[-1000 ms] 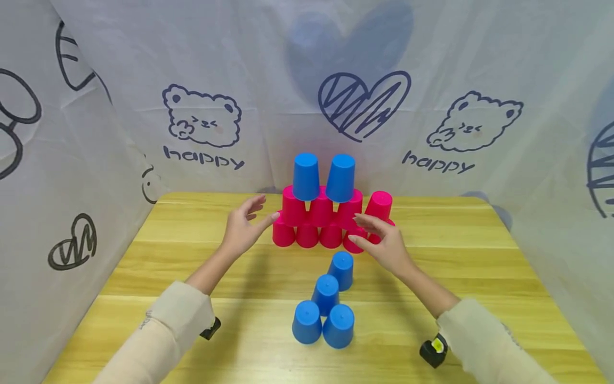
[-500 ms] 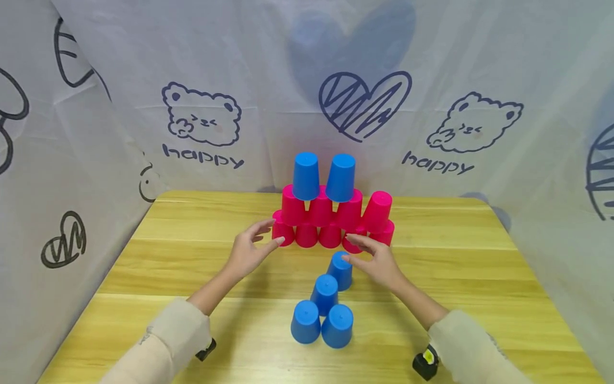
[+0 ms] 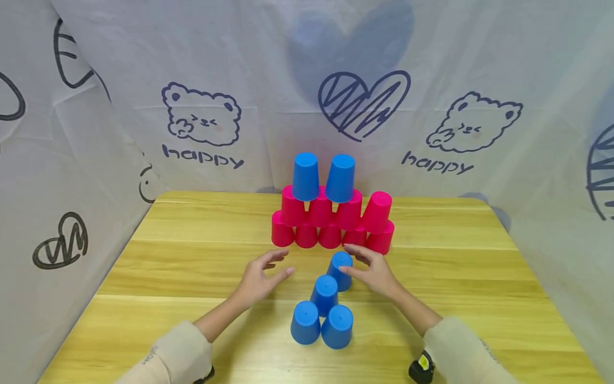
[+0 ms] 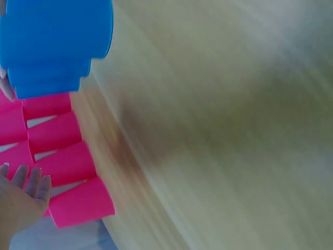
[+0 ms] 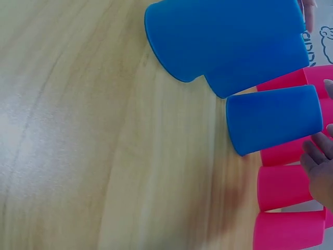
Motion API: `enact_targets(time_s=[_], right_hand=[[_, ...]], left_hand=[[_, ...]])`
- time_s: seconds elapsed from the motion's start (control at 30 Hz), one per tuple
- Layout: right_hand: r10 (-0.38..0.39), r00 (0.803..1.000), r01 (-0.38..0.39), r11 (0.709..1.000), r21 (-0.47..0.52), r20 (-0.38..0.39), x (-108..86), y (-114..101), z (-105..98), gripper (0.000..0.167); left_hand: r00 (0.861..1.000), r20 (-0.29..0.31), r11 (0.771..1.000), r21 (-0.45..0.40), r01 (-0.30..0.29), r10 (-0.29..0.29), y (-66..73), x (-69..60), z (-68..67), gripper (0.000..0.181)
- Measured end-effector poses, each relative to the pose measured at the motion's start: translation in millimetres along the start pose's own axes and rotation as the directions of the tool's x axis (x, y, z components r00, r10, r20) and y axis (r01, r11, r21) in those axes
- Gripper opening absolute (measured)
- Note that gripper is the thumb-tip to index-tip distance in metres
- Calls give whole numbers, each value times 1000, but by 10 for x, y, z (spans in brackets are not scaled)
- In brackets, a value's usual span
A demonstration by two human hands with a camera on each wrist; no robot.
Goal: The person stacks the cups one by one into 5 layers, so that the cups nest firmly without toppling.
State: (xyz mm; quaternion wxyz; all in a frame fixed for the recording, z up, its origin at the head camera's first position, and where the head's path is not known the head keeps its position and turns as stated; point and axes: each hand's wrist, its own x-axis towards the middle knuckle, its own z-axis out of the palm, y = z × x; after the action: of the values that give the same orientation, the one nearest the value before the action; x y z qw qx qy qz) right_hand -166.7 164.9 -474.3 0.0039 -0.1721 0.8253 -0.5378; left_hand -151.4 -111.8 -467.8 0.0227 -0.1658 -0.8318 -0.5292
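Note:
My left hand (image 3: 256, 280) hovers left of the loose blue cups with fingers parted, holding nothing. My right hand (image 3: 378, 274) is beside the farthest loose blue cup (image 3: 339, 259), thumb in front of it and fingers reaching past its far right side. Whether it touches the cup is hard to tell; in the right wrist view the fingers (image 5: 321, 148) are near the cup's (image 5: 276, 117) upturned base. Nearer stand a blue cup (image 3: 324, 293) and a front pair, a left cup (image 3: 305, 322) and a right cup (image 3: 337, 326). All these cups are upside down.
Behind the hands, pink cups form a lower row (image 3: 283, 230) and an upper row (image 3: 293, 207). Atop the upper row stand a left blue cup (image 3: 305, 178) and a right one (image 3: 340, 180). A printed cloth (image 3: 278, 80) hangs behind the wooden table (image 3: 455, 266).
Both hands have moved back from the pink cups toward the front. The right hand has come down beside the farthest loose blue cup. The cups stay where they were.

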Motion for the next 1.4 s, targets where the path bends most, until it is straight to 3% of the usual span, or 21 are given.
enact_targets(time_s=[0.27, 0.5, 0.77, 1.0, 1.27, 1.4], right_hand=[[23, 1000, -22, 999, 36, -3, -11, 86, 52, 53], [11, 1000, -11, 999, 48, 1, -29, 140, 80, 52], [19, 1000, -19, 998, 58, 2, -45, 178, 98, 51], [32, 999, -31, 997, 70, -14, -67, 196, 108, 49], [34, 999, -33, 997, 75, -21, -69, 194, 106, 47], [32, 999, -30, 997, 76, -24, -66, 185, 99, 47]], left_hand=[[999, 36, 998, -60, -7, 9, -82, -157, 94, 42], [998, 55, 994, -106, 24, -18, -103, -326, 152, 40], [997, 70, 989, -147, -22, 32, -154, -488, 266, 38], [996, 63, 978, -204, -48, 62, -212, -587, 354, 41], [995, 40, 978, -191, -82, 91, -263, -657, 411, 41], [996, 41, 981, -182, -71, 79, -274, -677, 438, 45]])
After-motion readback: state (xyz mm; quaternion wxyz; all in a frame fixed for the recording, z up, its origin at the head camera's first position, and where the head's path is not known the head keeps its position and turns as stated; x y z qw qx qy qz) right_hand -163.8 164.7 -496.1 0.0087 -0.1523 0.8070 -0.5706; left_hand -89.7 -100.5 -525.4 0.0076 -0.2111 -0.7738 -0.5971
